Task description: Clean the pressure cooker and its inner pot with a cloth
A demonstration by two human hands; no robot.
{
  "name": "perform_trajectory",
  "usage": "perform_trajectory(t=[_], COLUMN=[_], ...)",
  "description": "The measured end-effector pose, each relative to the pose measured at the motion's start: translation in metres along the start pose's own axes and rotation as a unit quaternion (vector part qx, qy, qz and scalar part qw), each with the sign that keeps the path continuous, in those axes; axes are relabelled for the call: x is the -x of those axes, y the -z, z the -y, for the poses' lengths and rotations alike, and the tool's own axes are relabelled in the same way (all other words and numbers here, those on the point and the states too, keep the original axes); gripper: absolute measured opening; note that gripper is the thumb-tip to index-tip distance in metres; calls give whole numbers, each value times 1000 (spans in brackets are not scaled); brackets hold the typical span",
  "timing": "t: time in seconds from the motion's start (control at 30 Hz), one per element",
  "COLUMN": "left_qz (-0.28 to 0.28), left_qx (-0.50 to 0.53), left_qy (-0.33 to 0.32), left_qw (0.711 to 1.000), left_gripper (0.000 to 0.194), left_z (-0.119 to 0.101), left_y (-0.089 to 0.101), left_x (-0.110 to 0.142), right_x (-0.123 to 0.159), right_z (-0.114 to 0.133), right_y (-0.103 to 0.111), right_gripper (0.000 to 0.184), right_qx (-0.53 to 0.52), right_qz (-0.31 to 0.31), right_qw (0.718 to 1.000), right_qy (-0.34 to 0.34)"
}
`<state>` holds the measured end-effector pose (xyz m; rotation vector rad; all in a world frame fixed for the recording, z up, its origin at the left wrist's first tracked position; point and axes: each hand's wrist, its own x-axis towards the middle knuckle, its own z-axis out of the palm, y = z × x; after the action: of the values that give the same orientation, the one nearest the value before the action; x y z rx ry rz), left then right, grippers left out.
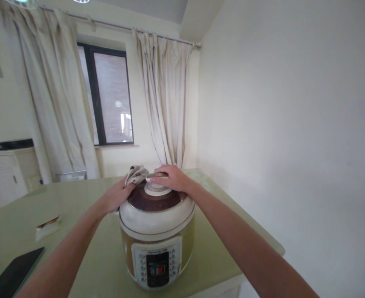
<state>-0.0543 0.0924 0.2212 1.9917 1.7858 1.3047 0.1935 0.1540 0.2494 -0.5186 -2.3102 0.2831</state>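
Note:
An electric pressure cooker (pixel 157 225) stands upright on the green tabletop, its control panel (pixel 157 267) facing me. The lid is on, white round the rim with a dark brown top. My left hand (pixel 120 193) grips a crumpled, pale patterned cloth (pixel 135 174) at the lid's left side. On the lid's top, my right hand (pixel 172 178) is closed round the light-coloured knob (pixel 157 186). Part of the cloth and some of my fingers are hidden behind the hands and lid.
The green table (pixel 92 215) extends left and back, its right edge near a white wall (pixel 287 124). A dark flat object (pixel 16 269) and a small pale packet (pixel 47 227) lie on the left. Curtains (pixel 166 95), a window (pixel 112 95) and a white cabinet (pixel 5 174) stand behind.

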Motion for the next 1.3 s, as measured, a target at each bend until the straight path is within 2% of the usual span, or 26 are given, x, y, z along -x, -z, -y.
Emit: perform_trajectory(t=[0.07, 0.13, 0.2, 0.27, 0.33, 0.37, 0.4, 0.43, 0.5, 0.53, 0.6, 0.7, 0.77, 0.87, 0.97, 1.03, 1.1, 1.13, 1.23, 1.3], left_qz=[84, 113, 69, -21, -102, -150, -168, -151, -139, -127, -102, -62, -39, 3, 35, 6, -55, -83, -122, -124], left_qx=[100, 166, 177, 139, 72, 32, -8, -46, -108, -139, -196, -252, -282, -290, -232, -202, -212, -228, -278, -287], left_qy=[74, 128, 152, 141, 63, 4, -70, -157, -315, -374, -449, -502, -534, -574, -582, -550, -496, -464, -385, -368], left_qw=[989, 971, 970, 980, 990, 988, 983, 975, 933, 908, 866, 825, 796, 765, 779, 810, 841, 852, 871, 876], left_gripper=[56, 58, 61, 65, 63, 58, 54, 57, 66, 65, 61, 59, 53, 48, 67, 62, 50, 53, 83, 91], left_z=[12, 22, 30, 39, 45, 45, 43, 38, 20, 7, -20, -55, -68, -72, -71, -77, -90, -98, -114, -110], left_y=[-3, -1, 1, 1, -3, -6, -10, -14, -26, -33, -47, -62, -66, -59, -49, -50, -60, -69, -92, -97], left_x=[-15, -11, 11, 49, 95, 118, 138, 156, 177, 181, 175, 152, 140, 136, 145, 153, 157, 158, 157, 157], right_x=[1, 1, 0, -2, -3, -4, -4, -4, -4, -3, -2, -1, -1, -1, -1, -1, -1, 0, 1, 3], right_z=[1, 2, 2, 1, 0, 0, 0, 0, 0, -1, -2, -6, -9, -11, -10, -10, -10, -11, -13, -14], right_y=[0, -1, -3, -4, -5, -6, -6, -6, -5, -5, -3, 0, 0, 0, 0, 0, 1, 1, 1, 0], right_gripper=[43, 42, 42, 42, 41, 42, 42, 42, 40, 39, 39, 45, 50, 53, 48, 47, 47, 47, 46, 46], right_qx=[13, 21, 20, 12, 1, -3, -7, -10, -16, -20, -33, -74, -109, -142, -144, -150, -168, -178, -186, -181], right_qz=[-4, -9, -9, -6, -3, 0, 1, 0, -4, -4, 4, 26, 31, 23, 18, 17, 19, 20, 17, 15], right_qw=[1000, 1000, 1000, 1000, 1000, 1000, 1000, 1000, 1000, 1000, 999, 997, 992, 988, 988, 987, 983, 981, 979, 980], right_qy=[-6, -7, -5, -1, 9, 17, 23, 28, 27, 22, 6, -27, -47, -63, -62, -64, -69, -72, -79, -77])
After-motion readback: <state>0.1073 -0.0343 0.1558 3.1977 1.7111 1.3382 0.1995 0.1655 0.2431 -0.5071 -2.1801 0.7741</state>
